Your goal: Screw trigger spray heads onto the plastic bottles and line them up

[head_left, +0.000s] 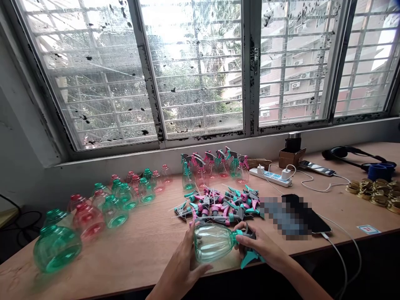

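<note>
A clear green spray bottle [214, 242] lies sideways between my two hands, above the near edge of the table. My left hand [184, 258] is closed around its base, with the thumb beneath and the fingers behind. At the neck, my right hand [258, 241] grips the grey and teal spray head [250, 254], which sits at the bottle's mouth. Whether it is fully screwed on I cannot tell. Just beyond the bottle lies a pile of loose pink, teal and grey spray heads [218, 204], some with thin tubes.
Green and pink bottles without spray heads [115, 210] stand along the left. Several bottles with spray heads [211, 166] stand by the window wall. To the right are a phone [304, 212] on a cable, a power strip [271, 177], headphones [353, 154] and gold-coloured rings [371, 191].
</note>
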`<state>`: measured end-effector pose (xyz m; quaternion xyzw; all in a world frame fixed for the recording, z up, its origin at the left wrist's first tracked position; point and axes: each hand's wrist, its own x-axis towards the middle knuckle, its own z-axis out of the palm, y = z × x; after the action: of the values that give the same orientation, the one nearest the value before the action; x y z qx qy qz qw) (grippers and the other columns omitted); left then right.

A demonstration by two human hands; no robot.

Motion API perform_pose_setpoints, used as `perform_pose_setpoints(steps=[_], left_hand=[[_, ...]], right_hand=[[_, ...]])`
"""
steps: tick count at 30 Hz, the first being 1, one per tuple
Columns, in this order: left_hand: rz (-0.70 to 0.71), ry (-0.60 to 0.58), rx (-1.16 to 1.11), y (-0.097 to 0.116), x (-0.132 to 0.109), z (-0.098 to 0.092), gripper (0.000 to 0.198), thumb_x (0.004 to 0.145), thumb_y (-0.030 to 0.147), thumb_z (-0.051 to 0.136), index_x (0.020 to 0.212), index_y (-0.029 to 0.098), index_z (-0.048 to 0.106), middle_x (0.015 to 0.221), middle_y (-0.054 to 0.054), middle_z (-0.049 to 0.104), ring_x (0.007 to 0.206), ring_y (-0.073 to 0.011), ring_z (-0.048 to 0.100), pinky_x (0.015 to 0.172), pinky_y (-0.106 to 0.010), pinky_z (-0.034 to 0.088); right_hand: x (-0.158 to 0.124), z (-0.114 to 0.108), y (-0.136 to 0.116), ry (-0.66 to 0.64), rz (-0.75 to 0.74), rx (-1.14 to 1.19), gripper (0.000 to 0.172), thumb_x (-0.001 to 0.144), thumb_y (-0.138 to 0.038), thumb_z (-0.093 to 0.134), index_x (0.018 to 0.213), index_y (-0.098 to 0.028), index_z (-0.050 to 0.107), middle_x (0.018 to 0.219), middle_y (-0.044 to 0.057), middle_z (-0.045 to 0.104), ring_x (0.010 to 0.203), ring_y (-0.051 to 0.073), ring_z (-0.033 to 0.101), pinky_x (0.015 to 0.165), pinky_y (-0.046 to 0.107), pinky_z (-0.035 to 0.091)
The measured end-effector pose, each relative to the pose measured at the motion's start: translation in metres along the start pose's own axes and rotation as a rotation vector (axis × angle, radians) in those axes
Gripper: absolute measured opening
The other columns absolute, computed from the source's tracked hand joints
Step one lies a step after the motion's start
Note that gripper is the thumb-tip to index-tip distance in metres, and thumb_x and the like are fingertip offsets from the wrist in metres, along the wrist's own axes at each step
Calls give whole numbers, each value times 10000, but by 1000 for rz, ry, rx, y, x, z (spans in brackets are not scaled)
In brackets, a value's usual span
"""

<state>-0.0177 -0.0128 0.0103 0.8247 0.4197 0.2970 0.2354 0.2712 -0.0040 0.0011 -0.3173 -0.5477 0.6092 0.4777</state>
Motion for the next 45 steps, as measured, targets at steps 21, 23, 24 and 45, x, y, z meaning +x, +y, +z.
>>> perform_pose_setpoints(steps=[21, 23, 24, 45], left_hand=[[33, 33, 26, 1, 2, -1, 1007, 909, 195, 643, 1585, 434, -64, 1691, -71, 211, 1425, -327, 457, 1124, -472, 445], [35, 33, 30, -3, 2, 1, 1081, 876, 196, 692, 1578, 446, -91, 1700, -68, 176, 1406, -337, 480, 1121, -478, 447], [35, 35, 26, -5, 3, 1, 1112, 864, 207, 714, 1574, 448, -107, 1700, -72, 176, 1389, -338, 499, 1117, -477, 452], [12, 32, 106, 0, 0, -1, 1042, 920, 263, 678, 1592, 380, -110, 1698, -86, 192, 1524, -338, 263, 1191, -505, 336]], right_hand=[[1, 0, 1, 11, -7, -8, 448, 778, -524, 801, 963, -175, 590, 714, 18, 734, 573, 164, 662, 561, 265, 504], [2, 1, 0, 13, -4, -12, 461, 770, -539, 801, 966, -178, 592, 708, 17, 731, 568, 167, 659, 562, 272, 506], [2, 1, 0, 13, -2, -16, 464, 767, -544, 801, 966, -179, 594, 712, 18, 732, 571, 169, 659, 565, 276, 507], [0, 1, -2, 27, 10, -18, 499, 748, -569, 814, 972, -177, 603, 720, 28, 738, 599, 179, 654, 602, 294, 514]])
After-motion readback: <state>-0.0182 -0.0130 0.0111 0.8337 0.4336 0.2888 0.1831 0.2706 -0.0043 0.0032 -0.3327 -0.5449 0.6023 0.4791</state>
